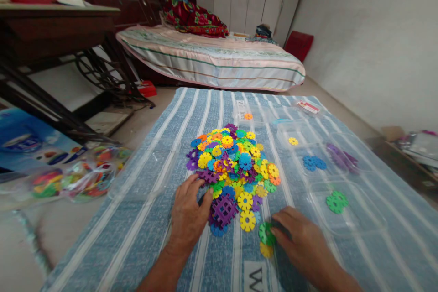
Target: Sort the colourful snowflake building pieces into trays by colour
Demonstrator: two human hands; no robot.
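A heap of notched plastic discs (232,155) in yellow, blue, green, orange and purple lies on the striped cloth. At its near left edge is my left hand (190,207), thumb and fingers apart, the fingertips by a purple lattice piece (207,176). Another purple lattice square (224,210) lies just right of the thumb. My right hand (301,239) is at the near right of the heap, fingers closed on the edge of a green disc (266,233). A yellow disc (266,249) lies partly beneath that green one.
Clear plastic trays stand on the right: one with green discs (337,202), one with blue discs (314,163), one with purple pieces (342,158), one with a yellow disc (293,141). An orange disc (248,117) sits farther back. Bagged pieces (89,178) lie left, below a sewing-machine table (58,32).
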